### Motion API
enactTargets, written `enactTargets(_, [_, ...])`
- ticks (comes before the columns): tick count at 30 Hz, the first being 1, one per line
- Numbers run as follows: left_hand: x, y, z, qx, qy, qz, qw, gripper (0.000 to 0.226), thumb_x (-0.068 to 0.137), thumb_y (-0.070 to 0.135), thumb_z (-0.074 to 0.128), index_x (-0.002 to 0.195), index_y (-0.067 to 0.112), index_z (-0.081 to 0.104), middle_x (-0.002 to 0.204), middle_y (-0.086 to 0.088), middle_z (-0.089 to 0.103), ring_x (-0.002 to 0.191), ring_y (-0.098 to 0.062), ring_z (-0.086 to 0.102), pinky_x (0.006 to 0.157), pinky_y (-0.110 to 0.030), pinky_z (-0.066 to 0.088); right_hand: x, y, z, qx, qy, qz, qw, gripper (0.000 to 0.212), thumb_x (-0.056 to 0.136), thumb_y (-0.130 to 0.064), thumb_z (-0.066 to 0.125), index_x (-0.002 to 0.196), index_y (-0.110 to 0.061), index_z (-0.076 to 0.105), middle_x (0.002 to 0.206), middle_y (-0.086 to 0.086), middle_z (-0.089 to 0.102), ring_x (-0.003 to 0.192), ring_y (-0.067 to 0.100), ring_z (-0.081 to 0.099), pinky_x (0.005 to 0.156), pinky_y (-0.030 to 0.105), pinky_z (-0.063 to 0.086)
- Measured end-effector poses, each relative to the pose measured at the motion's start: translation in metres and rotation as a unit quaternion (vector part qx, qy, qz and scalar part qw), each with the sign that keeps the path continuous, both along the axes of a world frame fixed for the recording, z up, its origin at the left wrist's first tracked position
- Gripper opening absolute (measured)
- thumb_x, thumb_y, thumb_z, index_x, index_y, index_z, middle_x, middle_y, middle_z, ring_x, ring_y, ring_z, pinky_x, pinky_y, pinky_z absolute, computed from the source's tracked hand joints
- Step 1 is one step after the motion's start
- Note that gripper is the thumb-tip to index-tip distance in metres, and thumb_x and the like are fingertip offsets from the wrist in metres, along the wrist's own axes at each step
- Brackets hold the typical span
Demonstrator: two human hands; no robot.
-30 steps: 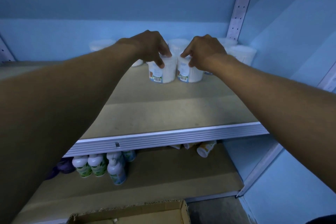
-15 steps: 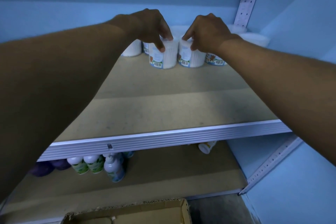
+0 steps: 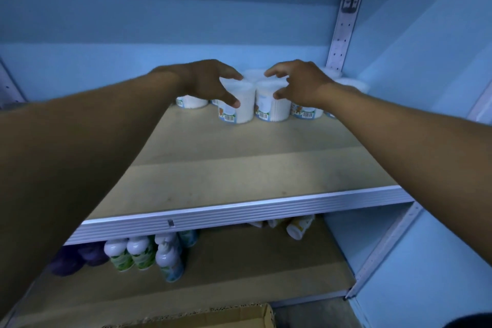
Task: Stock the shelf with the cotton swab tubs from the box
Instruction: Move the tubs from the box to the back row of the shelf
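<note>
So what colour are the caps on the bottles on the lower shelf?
White, on the green-labelled bottles standing on the lower shelf; seen in the head view.

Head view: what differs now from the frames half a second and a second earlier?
Both hands have let go: the left hand and right hand, which pinched the tops of the two front tubs, now have their fingers spread open around them. The left front tub and right front tub stand side by side on the shelf as before; the rear tubs are unchanged.

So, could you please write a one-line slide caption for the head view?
Both hands, left hand and right hand, release two cotton swab tubs side by side on the shelf.
</note>
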State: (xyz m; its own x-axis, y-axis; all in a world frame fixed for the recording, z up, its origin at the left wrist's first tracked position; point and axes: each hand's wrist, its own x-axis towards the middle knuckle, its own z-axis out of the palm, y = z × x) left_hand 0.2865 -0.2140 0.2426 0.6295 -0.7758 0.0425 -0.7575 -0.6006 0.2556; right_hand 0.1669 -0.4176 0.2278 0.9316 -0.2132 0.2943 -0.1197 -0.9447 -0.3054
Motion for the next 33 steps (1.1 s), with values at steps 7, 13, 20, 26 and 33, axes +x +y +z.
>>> enactTargets(7, [-0.058, 0.049, 0.006, -0.038, 0.061, -0.027, 0.997, 0.072, 0.065, 0.066, 0.077, 0.132, 0.046, 0.055, 0.138, 0.024, 0.052, 0.123, -0.006, 0.052, 0.108, -0.031, 0.040, -0.057, 0.044, -0.004, 0.063, -0.008, 0.030, 0.998, 0.052, 0.078, -0.033, 0.085, 0.127, -0.033, 0.066, 0.123, -0.003, 0.065, 0.103, 0.014, 0.064, 0.089, 0.026, 0.048])
enactTargets(13, [-0.116, 0.106, 0.004, -0.039, 0.082, -0.048, 0.995, 0.067, 0.065, 0.063, 0.080, 0.127, 0.045, 0.059, 0.131, 0.026, 0.056, 0.114, -0.004, 0.059, 0.101, -0.026, 0.044, -0.110, 0.094, -0.006, 0.098, -0.011, 0.062, 0.993, 0.053, 0.071, -0.045, 0.087, 0.120, -0.039, 0.068, 0.115, -0.013, 0.067, 0.096, 0.004, 0.067, 0.090, 0.027, 0.053])
enactTargets(20, [-0.172, 0.170, -0.018, -0.041, 0.107, -0.048, 0.992, 0.059, 0.067, 0.059, 0.080, 0.121, 0.042, 0.063, 0.122, 0.024, 0.061, 0.097, 0.002, 0.065, 0.091, -0.022, 0.048, -0.155, 0.158, -0.037, 0.148, 0.020, 0.113, 0.982, 0.051, 0.073, -0.041, 0.087, 0.119, -0.038, 0.067, 0.108, -0.015, 0.068, 0.090, 0.003, 0.070, 0.088, 0.030, 0.057])
enactTargets(26, [-0.193, 0.214, -0.051, -0.015, 0.123, -0.028, 0.992, 0.048, 0.067, 0.059, 0.081, 0.110, 0.043, 0.067, 0.115, 0.028, 0.063, 0.090, 0.007, 0.064, 0.082, -0.018, 0.048, -0.170, 0.201, -0.069, 0.160, 0.040, 0.148, 0.975, 0.046, 0.073, -0.036, 0.089, 0.115, -0.035, 0.071, 0.104, -0.013, 0.072, 0.086, -0.004, 0.069, 0.082, 0.019, 0.053])
enactTargets(33, [-0.200, 0.254, -0.109, 0.010, 0.173, -0.020, 0.985, 0.041, 0.074, 0.045, 0.081, 0.112, 0.037, 0.067, 0.105, 0.024, 0.066, 0.086, 0.016, 0.058, 0.078, -0.016, 0.045, -0.172, 0.244, -0.124, 0.186, 0.116, 0.174, 0.960, 0.048, 0.074, -0.034, 0.089, 0.118, -0.028, 0.070, 0.104, -0.014, 0.070, 0.093, -0.009, 0.063, 0.082, 0.014, 0.054])
